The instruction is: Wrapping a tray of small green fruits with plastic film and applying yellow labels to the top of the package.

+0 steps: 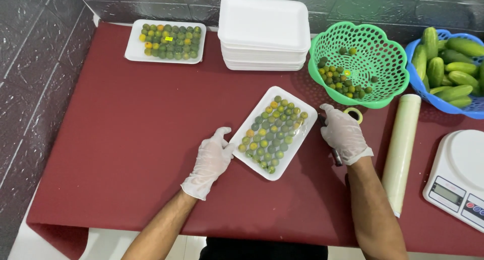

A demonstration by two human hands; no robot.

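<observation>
- Two gloved hands: the left hand (209,161) and the right hand (344,134).
- Two filled trays of small green and yellow fruits: one (275,131) mid-table, one (165,41) at the far left corner.
- One stack of empty white trays (263,33) at the far edge.
- Two baskets: one green (359,63), one blue (441,101), toward the far right corner.
- One roll of film (402,149).
- One scale (459,177) at the right edge.

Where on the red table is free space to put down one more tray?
The widest bare patch of the red table lies left of the left hand, below the far filled tray. A narrower strip runs between the stack of empty trays and the near tray. The right side is crowded: green basket, wrap roll, scale.
</observation>
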